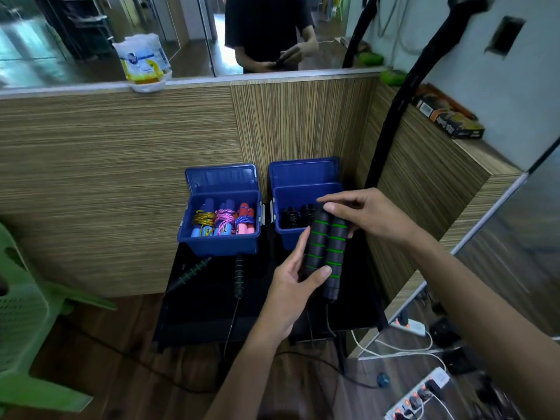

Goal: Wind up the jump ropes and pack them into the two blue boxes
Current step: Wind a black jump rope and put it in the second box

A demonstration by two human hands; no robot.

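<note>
Two open blue boxes stand at the back of a small black table [206,310]. The left box [221,242] holds three wound ropes with coloured handles. The right box [291,239] holds wound black ropes. My left hand [291,292] grips a pair of black handles with green rings [325,253], held side by side in front of the right box. My right hand [366,215] pinches their top ends. Their black cords hang down toward the floor. Another black rope with green-ringed handles [238,275] lies loose on the table.
A wood-grain partition rises behind the boxes and to the right. A green plastic chair [27,322] stands at the left. Power strips [421,392] and cables lie on the floor at the lower right. A person in black stands beyond the partition.
</note>
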